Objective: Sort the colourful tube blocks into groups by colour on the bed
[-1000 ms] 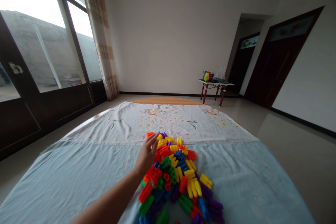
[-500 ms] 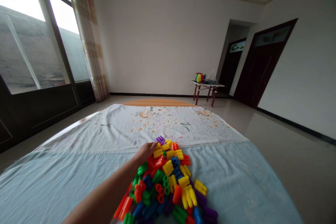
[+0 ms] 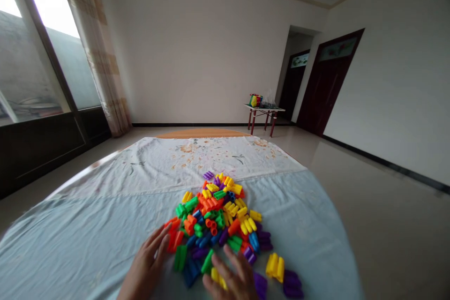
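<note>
A heap of plastic tube-shaped building blocks (image 3: 211,204) in orange, yellow, green, blue and purple lies on the cloth in front of me. At its near left edge, my left hand (image 3: 146,262) has its fingers stretched out, the tips at some orange blocks (image 3: 175,239). My right hand (image 3: 234,275) is low in the view with fingers spread over the near blocks; a yellow block (image 3: 218,277) shows partly beneath them. Right of that hand lie another yellow block (image 3: 275,267) and a purple block (image 3: 292,285). Neither hand visibly grips a block.
A pale blue and floral cloth (image 3: 105,225) covers most of a wooden table (image 3: 204,133). Across the room, a small folding table (image 3: 265,109) holds a colourful bag (image 3: 255,100) and a clear plastic bag (image 3: 269,98). Window and curtain (image 3: 101,65) are left, doors right.
My left hand has drawn back from the far side of the heap to its near left edge. My right hand has come into view. The camera view has turned slightly right.
</note>
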`<action>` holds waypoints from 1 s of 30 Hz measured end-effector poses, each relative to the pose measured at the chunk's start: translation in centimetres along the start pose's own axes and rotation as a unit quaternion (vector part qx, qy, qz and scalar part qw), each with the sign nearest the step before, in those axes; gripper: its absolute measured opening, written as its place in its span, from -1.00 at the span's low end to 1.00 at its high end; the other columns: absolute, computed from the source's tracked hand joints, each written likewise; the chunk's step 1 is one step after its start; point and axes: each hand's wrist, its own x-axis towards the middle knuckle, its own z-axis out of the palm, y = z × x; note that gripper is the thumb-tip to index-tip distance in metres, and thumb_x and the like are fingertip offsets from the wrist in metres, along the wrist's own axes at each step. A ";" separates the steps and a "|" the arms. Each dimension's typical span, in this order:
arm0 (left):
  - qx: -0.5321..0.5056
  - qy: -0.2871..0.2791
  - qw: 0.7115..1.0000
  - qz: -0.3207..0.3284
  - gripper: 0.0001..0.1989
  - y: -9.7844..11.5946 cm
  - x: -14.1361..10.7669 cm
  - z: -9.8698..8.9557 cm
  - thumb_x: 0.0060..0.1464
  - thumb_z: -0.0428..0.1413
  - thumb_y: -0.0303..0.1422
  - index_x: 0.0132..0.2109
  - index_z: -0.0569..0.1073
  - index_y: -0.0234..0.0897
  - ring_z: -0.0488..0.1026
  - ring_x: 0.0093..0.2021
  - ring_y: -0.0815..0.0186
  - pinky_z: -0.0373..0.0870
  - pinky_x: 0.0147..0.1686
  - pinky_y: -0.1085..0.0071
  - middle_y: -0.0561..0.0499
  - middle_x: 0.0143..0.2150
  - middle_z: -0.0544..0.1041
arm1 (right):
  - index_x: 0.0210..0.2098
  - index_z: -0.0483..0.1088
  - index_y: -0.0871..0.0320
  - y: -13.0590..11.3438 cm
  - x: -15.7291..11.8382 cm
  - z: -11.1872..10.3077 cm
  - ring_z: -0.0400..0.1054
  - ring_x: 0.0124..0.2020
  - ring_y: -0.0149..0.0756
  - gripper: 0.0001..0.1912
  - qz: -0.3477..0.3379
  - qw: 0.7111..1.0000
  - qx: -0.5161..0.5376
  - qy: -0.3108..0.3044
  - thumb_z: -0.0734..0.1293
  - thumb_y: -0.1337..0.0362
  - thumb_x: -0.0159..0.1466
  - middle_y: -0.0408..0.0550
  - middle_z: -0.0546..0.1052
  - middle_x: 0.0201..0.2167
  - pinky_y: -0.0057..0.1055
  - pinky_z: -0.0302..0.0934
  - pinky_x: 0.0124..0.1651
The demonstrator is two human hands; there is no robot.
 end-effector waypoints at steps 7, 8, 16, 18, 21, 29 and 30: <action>0.013 -0.037 0.999 0.033 -0.51 3.3 -3.3 1.5 0.11 -0.19 -0.06 0.07 0.39 -0.11 0.31 0.13 0.20 0.22 0.12 0.20 -0.02 0.14 0.39 | 0.29 -0.16 -0.09 6.5 -4.3 -6.8 -0.03 0.22 0.27 0.11 0.172 0.977 -0.074 -0.097 0.49 0.04 -0.11 0.07 -0.02 0.30 0.09 0.19 0.04; 0.011 -0.032 0.999 0.036 -0.51 4.0 -3.7 1.6 0.11 -0.19 -0.07 0.07 0.39 -0.10 0.29 0.15 0.20 0.21 0.13 0.21 -0.02 0.16 0.36 | 0.29 -0.19 -0.10 6.7 -4.5 -6.8 -0.03 0.22 0.25 0.11 0.186 0.975 -0.063 -0.102 0.49 0.08 -0.10 0.06 -0.04 0.31 0.08 0.19 0.04; 0.069 0.052 0.995 0.041 -0.55 2.4 -5.1 1.0 0.11 -0.14 -0.11 0.10 0.35 -0.09 0.33 0.11 0.16 0.31 0.05 0.20 -0.09 0.18 0.34 | 0.29 -0.16 -0.03 2.7 2.1 -1.9 -0.24 0.30 0.09 -0.02 0.194 0.971 0.119 -0.078 0.44 0.33 0.02 0.09 -0.14 0.33 0.07 0.01 0.17; 0.088 0.069 0.993 0.044 -0.55 1.3 -5.0 0.2 0.09 -0.12 -0.11 0.07 0.38 -0.09 0.34 0.10 0.13 0.33 0.02 0.17 -0.09 0.14 0.38 | 0.29 -0.16 -0.01 2.3 3.4 -2.2 -0.22 0.30 0.01 -0.06 0.174 0.970 0.155 -0.076 0.41 0.34 0.05 0.09 -0.10 0.32 -0.02 0.02 0.19; 0.109 0.074 0.990 0.043 -0.55 -0.2 -5.0 -1.0 0.08 -0.13 -0.12 0.03 0.42 -0.14 0.36 0.08 0.10 0.35 0.01 0.14 -0.10 0.08 0.45 | 0.27 -0.07 -0.01 3.3 3.2 -3.8 -0.15 0.30 -0.05 -0.21 0.148 0.978 0.141 -0.037 0.34 0.32 0.13 0.04 0.01 0.29 -0.05 0.00 0.21; 0.079 0.037 0.996 0.022 -0.58 -2.2 -5.7 -1.3 0.05 -0.08 -0.11 -0.01 0.44 -0.12 0.45 -0.03 0.18 0.34 0.02 0.21 -0.01 -0.04 0.54 | 0.12 0.23 0.06 7.6 -2.9 -5.2 0.20 0.13 -0.18 -0.60 0.141 0.987 0.080 0.006 0.18 0.29 0.28 0.02 0.38 0.06 -0.13 0.17 0.13; 0.073 0.052 0.996 0.006 -0.57 -1.8 -5.6 -1.4 0.04 -0.09 -0.09 -0.01 0.43 -0.12 0.45 -0.03 0.17 0.35 0.00 0.21 -0.02 -0.04 0.54 | 0.09 0.26 0.07 7.7 -3.2 -5.1 0.22 0.11 -0.20 -0.62 0.144 0.986 0.085 0.010 0.16 0.29 0.29 0.02 0.41 0.02 -0.14 0.19 0.12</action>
